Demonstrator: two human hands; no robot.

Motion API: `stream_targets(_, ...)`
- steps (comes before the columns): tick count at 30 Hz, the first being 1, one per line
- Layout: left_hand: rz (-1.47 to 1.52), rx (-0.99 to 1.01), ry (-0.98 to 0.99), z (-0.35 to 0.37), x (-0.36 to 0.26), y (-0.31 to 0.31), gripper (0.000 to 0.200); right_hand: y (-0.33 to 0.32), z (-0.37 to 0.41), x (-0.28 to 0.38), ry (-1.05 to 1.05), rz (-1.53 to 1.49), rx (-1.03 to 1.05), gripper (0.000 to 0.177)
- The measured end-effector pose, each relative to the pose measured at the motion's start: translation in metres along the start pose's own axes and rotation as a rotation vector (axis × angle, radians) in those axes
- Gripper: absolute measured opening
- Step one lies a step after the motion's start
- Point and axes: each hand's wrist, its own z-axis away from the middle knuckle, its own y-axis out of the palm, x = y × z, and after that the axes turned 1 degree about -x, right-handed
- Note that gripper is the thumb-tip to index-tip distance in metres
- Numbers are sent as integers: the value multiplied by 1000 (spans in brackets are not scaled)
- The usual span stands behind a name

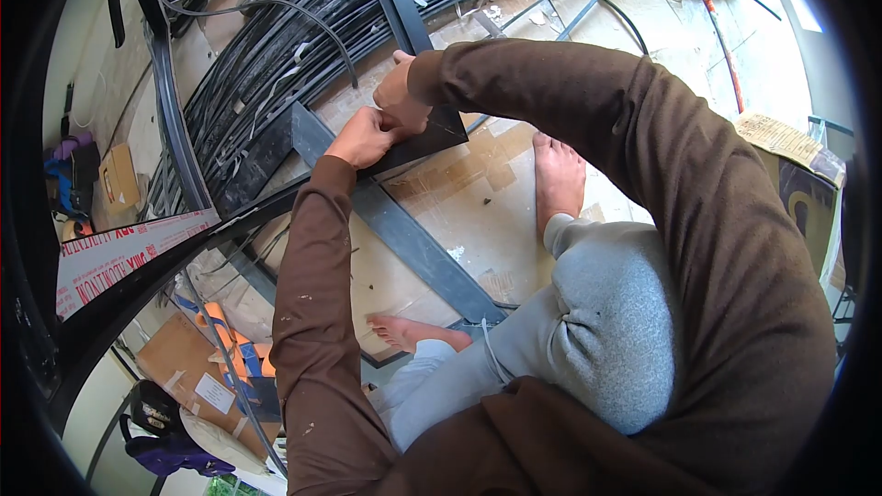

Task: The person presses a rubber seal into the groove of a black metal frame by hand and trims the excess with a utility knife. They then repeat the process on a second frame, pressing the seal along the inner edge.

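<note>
Left hand [367, 136] and right hand [401, 92] pinch the black triangular metal corner piece [447, 131]; fitting it seems underway. The next move calls for square alignment.

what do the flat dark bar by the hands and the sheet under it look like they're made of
The flat dark bar is probably painted or coated metal: matte grey-black, with straight crisp edges. The sheet looks like cardboard: dull brown, with tape patches and creases.
</note>
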Motion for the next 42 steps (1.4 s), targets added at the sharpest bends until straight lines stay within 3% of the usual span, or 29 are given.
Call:
stream_targets(10, -130, -160, 49, -4, 14, 8, 28, 5, 4, 7, 23, 3, -80, 34)
stream_targets(19, -228, -228, 34, 1, 1, 10, 27, 4, 1, 2, 40, 56, 54, 54)
stream_targets(31, -315, -187, -45, -1, -2, 9, 30, 4, 0, 4, 58, 79, 64, 65)
stream_targets(42, -95, -72, -30, 2, 2, 3, 29, 0, -14, -12, 23, 87, 71, 48)
